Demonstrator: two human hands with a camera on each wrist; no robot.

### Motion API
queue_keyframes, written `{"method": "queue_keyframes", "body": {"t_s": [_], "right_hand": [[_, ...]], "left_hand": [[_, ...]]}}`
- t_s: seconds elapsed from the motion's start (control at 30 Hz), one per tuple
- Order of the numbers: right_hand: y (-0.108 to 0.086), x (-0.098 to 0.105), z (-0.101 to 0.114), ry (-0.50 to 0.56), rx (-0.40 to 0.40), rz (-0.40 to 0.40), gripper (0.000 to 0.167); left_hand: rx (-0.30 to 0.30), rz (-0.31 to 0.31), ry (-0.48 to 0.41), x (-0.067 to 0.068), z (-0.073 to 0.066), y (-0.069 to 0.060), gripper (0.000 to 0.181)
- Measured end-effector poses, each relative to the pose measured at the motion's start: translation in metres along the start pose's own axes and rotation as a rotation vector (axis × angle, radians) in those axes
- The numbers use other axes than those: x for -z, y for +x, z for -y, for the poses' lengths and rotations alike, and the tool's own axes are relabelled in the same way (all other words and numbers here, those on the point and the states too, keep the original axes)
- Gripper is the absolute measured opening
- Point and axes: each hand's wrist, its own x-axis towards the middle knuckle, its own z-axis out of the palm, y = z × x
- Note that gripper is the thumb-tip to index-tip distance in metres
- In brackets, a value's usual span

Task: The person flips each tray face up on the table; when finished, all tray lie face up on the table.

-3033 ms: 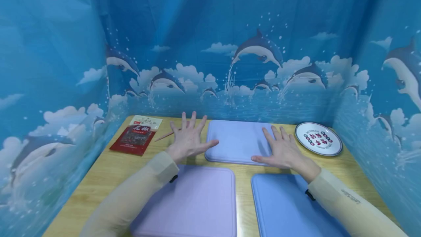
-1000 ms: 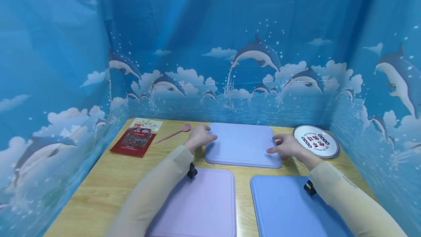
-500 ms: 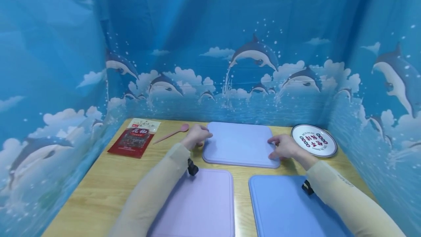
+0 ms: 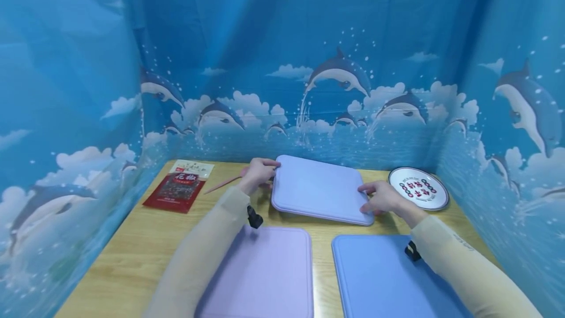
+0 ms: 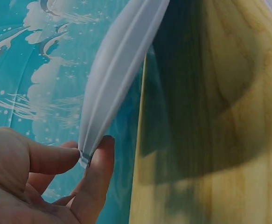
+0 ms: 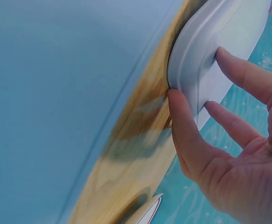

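Note:
A lavender rectangular board (image 4: 320,188) with rounded corners is tilted at the back of the table, its left end off the wood and its right end low. My left hand (image 4: 258,173) pinches its left edge; in the left wrist view, thumb and fingers meet at the rim of the board (image 5: 111,70), above its shadow. At the other end my right hand (image 4: 382,196) holds the right edge near the front corner. The right wrist view shows fingers on the face and rim of the board (image 6: 210,51). What lies under the board is hidden.
A pink-purple board (image 4: 271,269) and a blue board (image 4: 393,274) lie on the wooden table (image 4: 119,259) nearer me. Back left are a red spice packet (image 4: 178,188) and a pink spoon (image 4: 222,184), partly behind my left hand. A white patterned plate (image 4: 419,188) stands back right.
Both hands came down from spread fingers over the table to the board's two ends. In the last half second my left hand has raised the board's left end; the right end stays low.

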Motion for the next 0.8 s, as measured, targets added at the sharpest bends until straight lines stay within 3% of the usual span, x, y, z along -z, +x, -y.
{"method": "queue_keyframes", "body": {"t_s": [0.4, 0.8], "right_hand": [[-0.003, 0.005, -0.003, 0.099, 0.027, 0.035, 0.078], [0.001, 0.0, -0.003, 0.231, 0.046, 0.102, 0.077]], "left_hand": [[-0.031, 0.099, -0.046, 0.015, -0.03, -0.01, 0.043], [-0.068, 0.131, -0.102, 0.025, -0.07, -0.025, 0.04]]}}
